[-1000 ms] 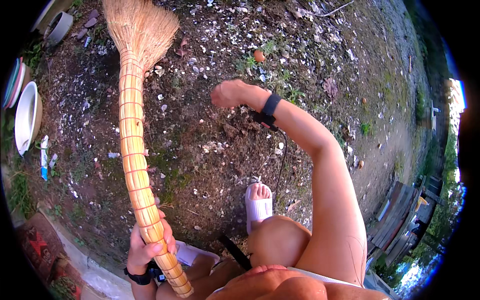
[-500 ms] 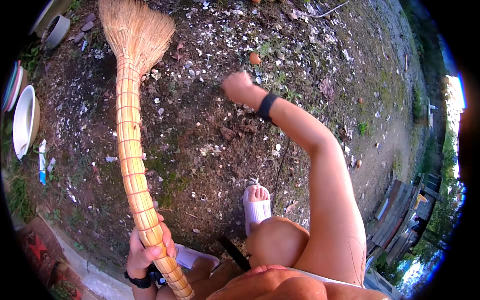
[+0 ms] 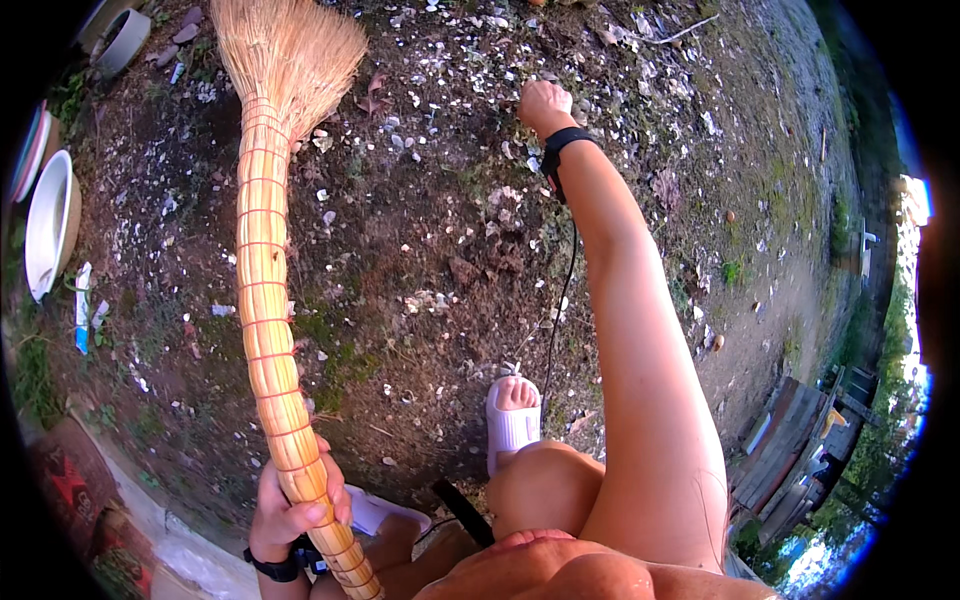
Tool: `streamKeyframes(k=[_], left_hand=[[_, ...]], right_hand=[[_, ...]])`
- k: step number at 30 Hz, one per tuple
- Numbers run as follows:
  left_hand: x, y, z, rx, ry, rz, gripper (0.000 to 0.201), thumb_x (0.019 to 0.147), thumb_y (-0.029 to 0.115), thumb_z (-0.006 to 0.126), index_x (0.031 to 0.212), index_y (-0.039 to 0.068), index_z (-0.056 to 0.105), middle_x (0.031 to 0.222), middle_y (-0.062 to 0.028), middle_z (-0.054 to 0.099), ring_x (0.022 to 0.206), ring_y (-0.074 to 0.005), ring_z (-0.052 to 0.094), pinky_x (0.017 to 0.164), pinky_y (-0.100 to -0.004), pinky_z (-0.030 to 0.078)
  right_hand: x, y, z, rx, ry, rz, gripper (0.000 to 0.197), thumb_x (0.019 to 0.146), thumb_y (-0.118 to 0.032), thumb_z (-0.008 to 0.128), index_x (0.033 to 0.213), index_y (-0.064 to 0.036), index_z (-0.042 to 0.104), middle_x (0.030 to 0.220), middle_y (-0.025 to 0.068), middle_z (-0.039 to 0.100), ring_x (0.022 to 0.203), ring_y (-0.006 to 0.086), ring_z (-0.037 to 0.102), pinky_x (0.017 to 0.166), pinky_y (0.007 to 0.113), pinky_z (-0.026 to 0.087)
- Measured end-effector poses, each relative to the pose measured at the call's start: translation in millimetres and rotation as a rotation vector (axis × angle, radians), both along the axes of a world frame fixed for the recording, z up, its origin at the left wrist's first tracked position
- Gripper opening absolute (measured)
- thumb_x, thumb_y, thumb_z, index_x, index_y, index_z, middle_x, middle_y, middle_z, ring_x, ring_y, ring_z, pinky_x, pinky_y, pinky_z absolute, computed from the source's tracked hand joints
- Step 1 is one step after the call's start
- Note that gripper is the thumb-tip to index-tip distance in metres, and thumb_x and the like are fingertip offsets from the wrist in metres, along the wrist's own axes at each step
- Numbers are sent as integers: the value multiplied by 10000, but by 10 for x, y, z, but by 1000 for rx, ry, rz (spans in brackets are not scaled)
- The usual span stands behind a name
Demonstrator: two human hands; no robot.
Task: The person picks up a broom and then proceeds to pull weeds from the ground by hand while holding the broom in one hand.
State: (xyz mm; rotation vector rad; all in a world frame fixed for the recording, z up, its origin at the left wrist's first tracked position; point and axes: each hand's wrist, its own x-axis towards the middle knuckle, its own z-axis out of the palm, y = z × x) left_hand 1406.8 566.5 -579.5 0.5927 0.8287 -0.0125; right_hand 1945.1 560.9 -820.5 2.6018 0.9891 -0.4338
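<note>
My left hand [image 3: 298,505] is wrapped round the lower handle of a long straw broom [image 3: 268,290], bound with rows of reddish cord. The broom's flared bristles [image 3: 290,55] point away from me at the upper left, over the soil. My right arm reaches far forward, and my right hand [image 3: 545,103] is low over the shell-strewn ground with its fingers curled. What lies in or under those fingers is hidden.
Pale shell bits and dry leaves litter the dark ground [image 3: 400,300]. A white basin [image 3: 52,225] and a grey bowl [image 3: 122,42] stand at the left. My sandalled foot [image 3: 515,420] is below centre; wooden boards [image 3: 785,440] lie at the right.
My right hand has moved forward and a little right. The round orange-brown thing that lay just ahead of it is no longer visible. My left hand keeps its grip on the broom.
</note>
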Motion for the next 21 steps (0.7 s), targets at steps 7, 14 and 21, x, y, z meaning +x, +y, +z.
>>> streamKeyframes(k=[7, 14, 21], left_hand=[[-6, 5, 14, -15, -12, 9, 693, 727, 200, 741, 1244, 4, 324, 798, -90, 512, 599, -194, 573, 544, -323, 514], [7, 4, 18, -11, -31, 8, 681, 735, 195, 729, 1244, 0, 321, 802, -91, 508, 601, -194, 571, 544, -321, 514], [-20, 4, 20, -15, -26, 38, 686, 728, 203, 733, 1246, 3, 331, 784, -82, 499, 573, -179, 549, 525, -305, 501]], right_hand=[[4, 38, 448, 479, -119, 161, 253, 884, -353, 554, 908, -142, 692, 834, 116, 688, 766, 267, 678, 681, 404, 540], [-293, -71, -280, 137, 80, 233, 458, 844, -397, 557, 1089, -9, 553, 981, 174, 659, 965, 326, 642, 829, 442, 503], [-322, -2, -140, -198, 276, 19, 341, 844, -222, 519, 1133, -107, 659, 1224, 94, 611, 1113, 267, 598, 900, 379, 484]])
